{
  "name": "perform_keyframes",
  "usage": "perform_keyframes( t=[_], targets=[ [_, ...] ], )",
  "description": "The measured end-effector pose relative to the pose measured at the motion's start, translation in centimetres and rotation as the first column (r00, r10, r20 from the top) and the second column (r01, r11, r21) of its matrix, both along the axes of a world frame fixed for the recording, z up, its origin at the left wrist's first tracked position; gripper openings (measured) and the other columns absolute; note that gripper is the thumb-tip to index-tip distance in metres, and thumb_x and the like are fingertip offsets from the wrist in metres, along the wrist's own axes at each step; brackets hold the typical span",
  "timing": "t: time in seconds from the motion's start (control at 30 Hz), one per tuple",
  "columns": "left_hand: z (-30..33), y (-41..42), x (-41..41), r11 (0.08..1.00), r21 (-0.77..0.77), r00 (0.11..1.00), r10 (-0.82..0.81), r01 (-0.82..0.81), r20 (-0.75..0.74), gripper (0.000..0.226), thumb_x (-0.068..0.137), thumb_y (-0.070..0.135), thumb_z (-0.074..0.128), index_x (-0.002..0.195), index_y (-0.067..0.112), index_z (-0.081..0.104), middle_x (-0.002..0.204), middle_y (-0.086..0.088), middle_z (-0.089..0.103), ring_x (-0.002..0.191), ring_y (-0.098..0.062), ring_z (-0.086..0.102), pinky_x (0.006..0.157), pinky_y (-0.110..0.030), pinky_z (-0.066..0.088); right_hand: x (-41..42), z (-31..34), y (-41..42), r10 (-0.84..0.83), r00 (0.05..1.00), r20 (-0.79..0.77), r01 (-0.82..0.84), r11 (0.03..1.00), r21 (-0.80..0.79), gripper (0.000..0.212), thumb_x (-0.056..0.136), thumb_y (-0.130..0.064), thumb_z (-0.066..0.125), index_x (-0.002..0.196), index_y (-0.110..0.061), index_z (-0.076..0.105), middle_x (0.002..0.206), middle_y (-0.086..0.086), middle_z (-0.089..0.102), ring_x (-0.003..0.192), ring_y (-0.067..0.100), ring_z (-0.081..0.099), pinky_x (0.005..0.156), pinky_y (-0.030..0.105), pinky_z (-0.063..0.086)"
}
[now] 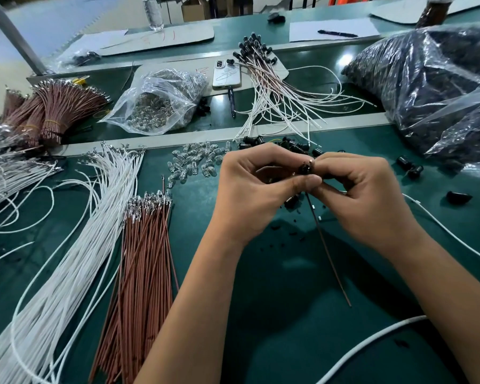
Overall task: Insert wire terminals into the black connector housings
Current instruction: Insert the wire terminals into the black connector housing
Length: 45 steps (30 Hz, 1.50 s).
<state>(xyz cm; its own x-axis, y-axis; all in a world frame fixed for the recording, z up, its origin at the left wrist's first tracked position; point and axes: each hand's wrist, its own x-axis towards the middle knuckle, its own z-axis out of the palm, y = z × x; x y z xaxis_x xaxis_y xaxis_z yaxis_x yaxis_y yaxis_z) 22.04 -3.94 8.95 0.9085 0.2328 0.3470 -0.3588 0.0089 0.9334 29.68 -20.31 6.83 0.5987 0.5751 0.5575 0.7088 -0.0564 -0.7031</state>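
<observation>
Both hands meet above the middle of the green table. My left hand [257, 189] and my right hand [363, 195] pinch one small black connector housing [306, 169] between their fingertips. A brown wire [327, 245] hangs from under the housing down toward me. Which hand holds the wire I cannot tell. Loose black housings [283, 144] lie just behind my hands. Brown wires with metal terminals [144, 245] lie in a bundle at the left, beside a fan of white wires [81, 231].
Small clear bulbs [194, 162] are scattered behind the left hand. A clear bag of bulbs [161, 103], a phone [227, 76] and finished wired housings [261, 67] lie further back. Large bags of black housings [432, 87] fill the right. Tied brown wire bundles [53, 112] sit far left.
</observation>
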Motion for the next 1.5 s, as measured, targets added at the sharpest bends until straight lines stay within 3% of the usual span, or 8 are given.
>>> perform_keyframes(
  t=[0.3,0.53,0.8,0.9,1.03,1.17,1.37,1.5],
  targets=[
    [0.2,-0.2,-0.1,1.0,0.023,0.999,-0.022,0.021,0.04,0.027,0.069,-0.011,0.084,0.092,-0.001,0.075,0.086,-0.013,0.076,0.08,-0.025,0.073,0.078,-0.039,0.06,-0.1,0.2,-0.1,0.004,0.999,-0.033,-0.003,1.0,0.021,0.011,0.091,-0.009,0.075,0.086,-0.019,0.073,0.08,-0.007,0.069,0.074,0.011,0.065,0.072,0.025,0.048],
    [0.2,-0.4,-0.1,0.998,0.011,0.994,-0.055,0.054,0.092,0.029,0.068,-0.015,0.083,0.092,-0.001,0.073,0.084,-0.009,0.075,0.08,-0.02,0.072,0.078,-0.031,0.057,-0.2,0.3,-0.2,0.001,0.998,-0.07,0.0,1.0,0.015,0.015,0.09,-0.017,0.076,0.085,-0.003,0.076,0.08,0.003,0.069,0.074,0.016,0.064,0.073,0.029,0.049],
    [0.3,-0.2,-0.2,0.997,0.0,0.997,-0.072,0.072,0.04,0.03,0.068,-0.012,0.084,0.096,-0.007,0.073,0.09,-0.023,0.074,0.081,-0.028,0.071,0.078,-0.035,0.059,-0.2,0.3,-0.2,-0.001,0.999,-0.044,0.0,0.999,-0.033,0.007,0.09,-0.011,0.074,0.085,-0.006,0.075,0.08,0.003,0.069,0.076,0.015,0.065,0.07,0.03,0.05],
    [0.2,0.3,-0.3,0.995,-0.045,0.996,-0.09,0.089,-0.015,0.035,0.068,-0.011,0.084,0.1,0.0,0.073,0.096,-0.019,0.076,0.087,-0.026,0.071,0.082,-0.036,0.06,-0.2,0.0,-0.2,-0.026,0.996,-0.079,0.024,0.999,-0.032,0.014,0.09,-0.015,0.074,0.09,-0.001,0.077,0.085,0.011,0.074,0.08,0.029,0.07,0.073,0.046,0.055],
    [-0.1,1.2,-0.2,0.996,-0.064,0.996,-0.058,0.054,-0.068,0.033,0.077,-0.009,0.074,0.106,0.007,0.074,0.1,-0.009,0.077,0.097,-0.021,0.072,0.089,-0.031,0.056,-0.6,0.2,0.0,-0.048,0.976,-0.21,0.054,0.998,0.024,0.014,0.086,-0.025,0.079,0.084,-0.01,0.078,0.079,0.012,0.075,0.072,0.017,0.065,0.065,0.05,0.054],
    [-0.3,1.3,-0.2,0.992,-0.128,0.988,-0.032,0.013,-0.152,0.03,0.081,-0.004,0.058,0.102,0.01,0.075,0.099,-0.009,0.078,0.095,-0.019,0.072,0.084,-0.026,0.054,-1.0,0.6,0.0,-0.026,0.941,-0.337,0.037,0.999,0.028,0.016,0.082,-0.028,0.084,0.084,-0.013,0.077,0.084,0.022,0.074,0.075,0.021,0.066,0.075,0.058,0.055],
    [0.0,0.8,-0.1,0.984,-0.169,0.978,-0.092,0.061,-0.187,0.029,0.084,0.008,0.053,0.102,0.008,0.076,0.103,-0.015,0.076,0.095,-0.022,0.069,0.085,-0.033,0.054,-0.8,0.9,-0.4,0.037,0.9,-0.435,-0.043,0.999,-0.004,0.007,0.086,-0.011,0.08,0.079,-0.011,0.079,0.078,0.015,0.076,0.072,0.017,0.067,0.076,0.043,0.058],
    [0.0,0.4,-0.3,0.987,-0.124,0.985,-0.119,0.103,-0.128,0.02,0.084,0.003,0.069,0.102,0.006,0.074,0.099,-0.017,0.076,0.09,-0.025,0.07,0.084,-0.039,0.058,-0.8,0.7,-0.5,0.085,0.89,-0.448,-0.088,0.996,0.015,0.007,0.085,-0.015,0.08,0.082,-0.009,0.08,0.077,0.013,0.076,0.073,0.014,0.066,0.073,0.035,0.054]
  ],
)
